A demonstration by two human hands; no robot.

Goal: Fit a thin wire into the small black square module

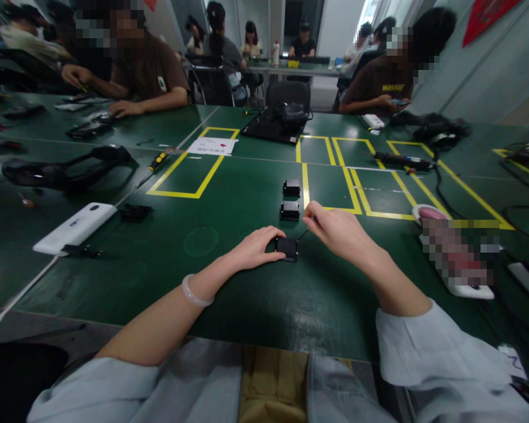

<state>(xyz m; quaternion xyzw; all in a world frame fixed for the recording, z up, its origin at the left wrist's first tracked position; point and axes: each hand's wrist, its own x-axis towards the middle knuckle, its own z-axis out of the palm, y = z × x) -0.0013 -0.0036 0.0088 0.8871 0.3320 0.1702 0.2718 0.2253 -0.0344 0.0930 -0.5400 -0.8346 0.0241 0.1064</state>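
A small black rectangular block (287, 249) lies on the green table in front of me. My left hand (261, 248) grips it from the left, thumb along the near side and fingers at the far side. Pinched in my right hand (328, 226) is a thin dark rod (302, 235), slanting down toward the right side of the block. Whether its tip touches the block I cannot tell. Two similar black blocks, a nearer one (290, 210) and a farther one (291, 187), stand in line beyond, close to my right fingertips.
On the left lie a white power bank (76, 228), a yellow-black screwdriver (157, 161) and a black headset-like device (66, 167). Yellow tape outlines (305, 182) mark the table. A phone (461, 258) lies right; a black tray (268, 129) sits farther back. Co-workers (154, 64) sit opposite.
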